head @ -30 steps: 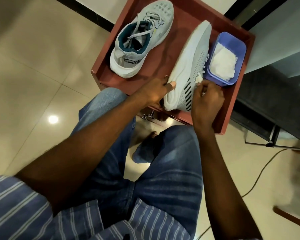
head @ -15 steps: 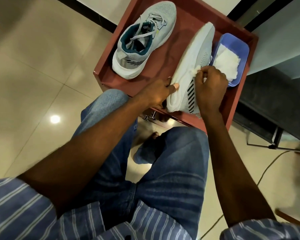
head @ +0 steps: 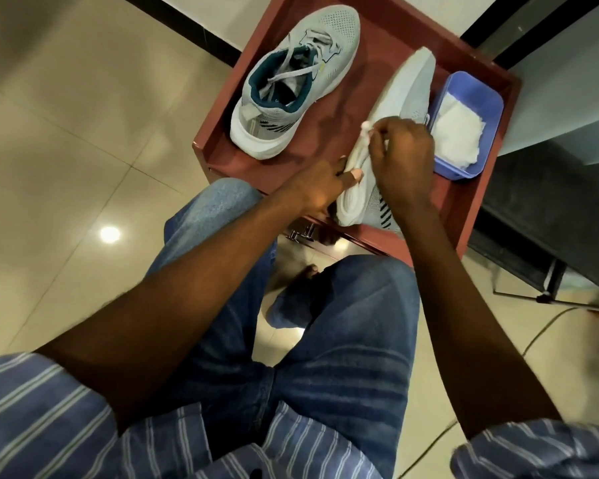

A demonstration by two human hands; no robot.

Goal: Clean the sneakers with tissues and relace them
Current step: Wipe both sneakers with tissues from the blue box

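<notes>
Head view: on the red tray (head: 222,143), the tipped sneaker (head: 405,98) lies just left of the blue tissue tub (head: 491,98). Left hand (head: 317,188) grips its heel; right hand (head: 400,150) pinches a tissue wad (head: 365,129) on the sole edge. Best to keep the heel braced and wipe in short strokes toward the toe. Since a second ago, the wad has travelled from the side mesh up to the sole rim.

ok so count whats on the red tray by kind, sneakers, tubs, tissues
sneakers: 2, one upright and one tipped on its side
blue tub: 1
tissue: 1 pile in the tub, plus 1 wad pinched in the right hand
total: 5
</notes>
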